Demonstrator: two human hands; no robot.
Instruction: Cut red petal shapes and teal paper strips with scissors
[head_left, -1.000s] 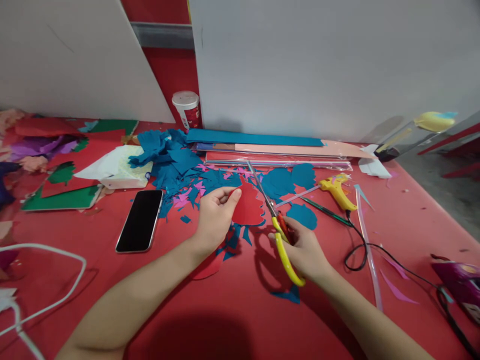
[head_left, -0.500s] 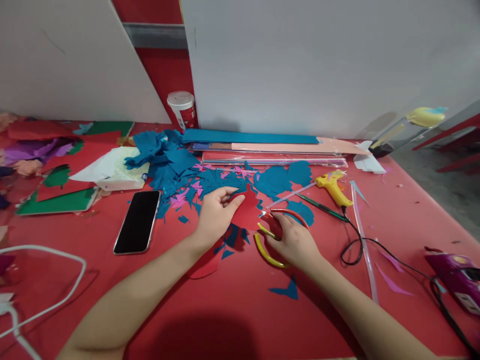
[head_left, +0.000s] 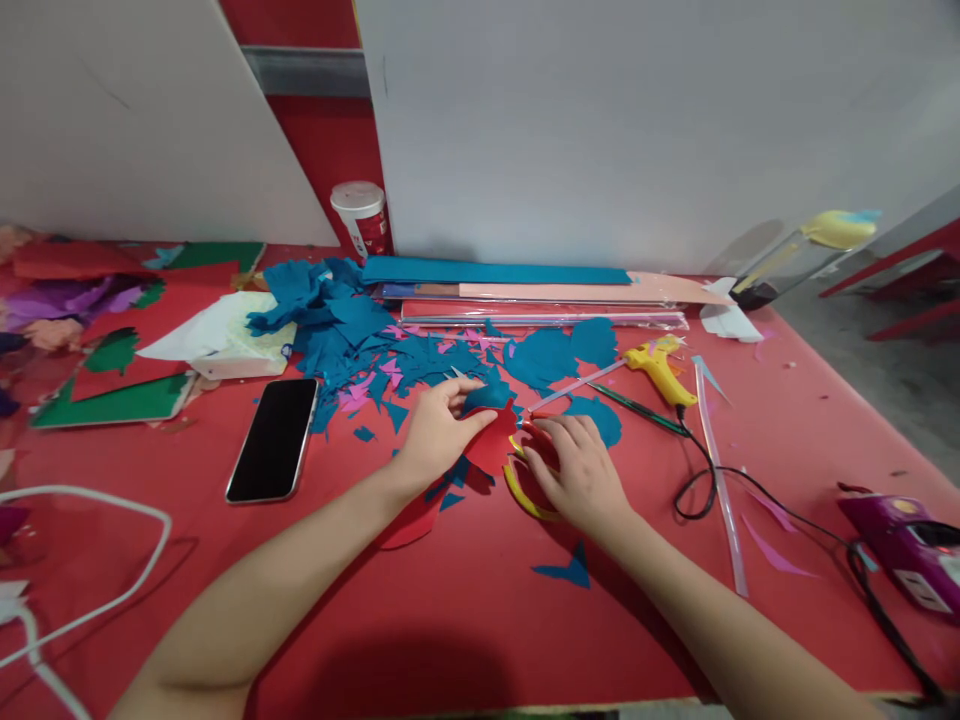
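My left hand (head_left: 444, 425) pinches a cut piece of red paper (head_left: 491, 443) between thumb and fingers. A blue paper piece (head_left: 489, 393) shows just behind its upper edge; whether it is held too, I cannot tell. On the right, my right hand (head_left: 583, 462) grips scissors (head_left: 523, 490) with yellow and red handles, their tips near the red paper's right edge. Another red paper piece (head_left: 412, 525) lies under my left wrist. Small blue scraps (head_left: 452, 490) are scattered below the hands.
A phone (head_left: 274, 440) lies left, near a tissue pack (head_left: 240, 335). Blue scraps (head_left: 337, 330) heap behind. A yellow glue gun (head_left: 660, 370) rests right, its cord running to a purple power strip (head_left: 904, 545). A lidded cup (head_left: 361, 220) stands at the back.
The red paper has tilted in my left hand, and blue paper now shows behind it. The scissors have turned, and my right hand covers more of their handles.
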